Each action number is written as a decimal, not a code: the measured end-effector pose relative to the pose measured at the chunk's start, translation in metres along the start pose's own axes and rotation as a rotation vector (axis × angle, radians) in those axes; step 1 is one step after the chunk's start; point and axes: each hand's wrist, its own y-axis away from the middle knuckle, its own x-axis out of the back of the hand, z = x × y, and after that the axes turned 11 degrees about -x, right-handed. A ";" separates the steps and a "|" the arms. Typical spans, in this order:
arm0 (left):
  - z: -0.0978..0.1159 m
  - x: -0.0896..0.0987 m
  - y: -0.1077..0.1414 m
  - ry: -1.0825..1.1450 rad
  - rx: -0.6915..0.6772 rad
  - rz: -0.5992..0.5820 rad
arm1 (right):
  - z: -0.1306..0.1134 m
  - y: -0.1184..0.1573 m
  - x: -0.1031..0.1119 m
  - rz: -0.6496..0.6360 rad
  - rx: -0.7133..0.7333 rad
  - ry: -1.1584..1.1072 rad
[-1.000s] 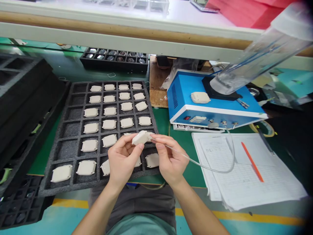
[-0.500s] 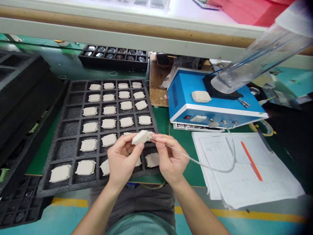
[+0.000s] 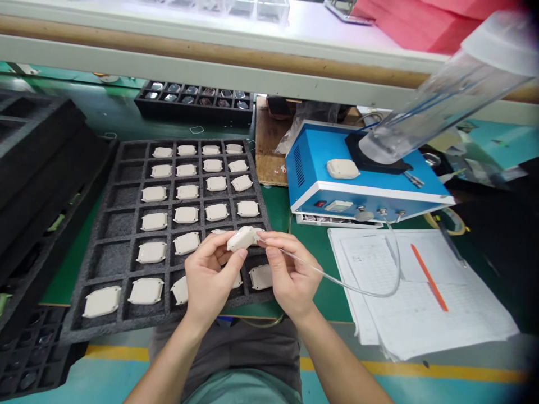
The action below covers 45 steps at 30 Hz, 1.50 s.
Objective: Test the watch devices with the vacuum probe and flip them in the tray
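Observation:
Between the thumb and fingers of my left hand (image 3: 210,283) is a cream-white watch-case-like piece (image 3: 240,238), tilted above the foam tray. My right hand (image 3: 297,275) pinches the end of a thin clear tube (image 3: 357,290) against the right edge of that piece; its very tip is hard to make out. From there the tube curves round to a fitting on the front of the blue box-shaped machine (image 3: 320,154). Below my hands lies the dark grey foam tray (image 3: 110,259), with similar white pieces in many compartments. My hands and the held piece hide some of them.
One white piece (image 3: 342,168) rests on the machine, beside a clear cylinder (image 3: 391,132). Papers (image 3: 387,314) with an orange pen (image 3: 429,278) lie at right. Stacked black foam trays (image 3: 37,163) stand at left. A shelf edge (image 3: 189,53) crosses overhead.
The camera view has shifted slightly. Both hands keep the same grip, with the tube end still at the piece's right edge.

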 end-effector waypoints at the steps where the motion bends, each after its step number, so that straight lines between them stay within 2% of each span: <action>1: 0.000 0.000 0.000 0.000 -0.004 -0.003 | 0.000 0.000 0.000 -0.002 0.000 -0.003; 19: -0.007 0.004 -0.004 -0.046 -0.009 0.023 | -0.007 -0.013 -0.006 0.031 0.091 0.012; 45: -0.008 0.005 -0.005 -0.034 -0.006 0.031 | -0.004 -0.012 -0.007 -0.001 0.035 -0.058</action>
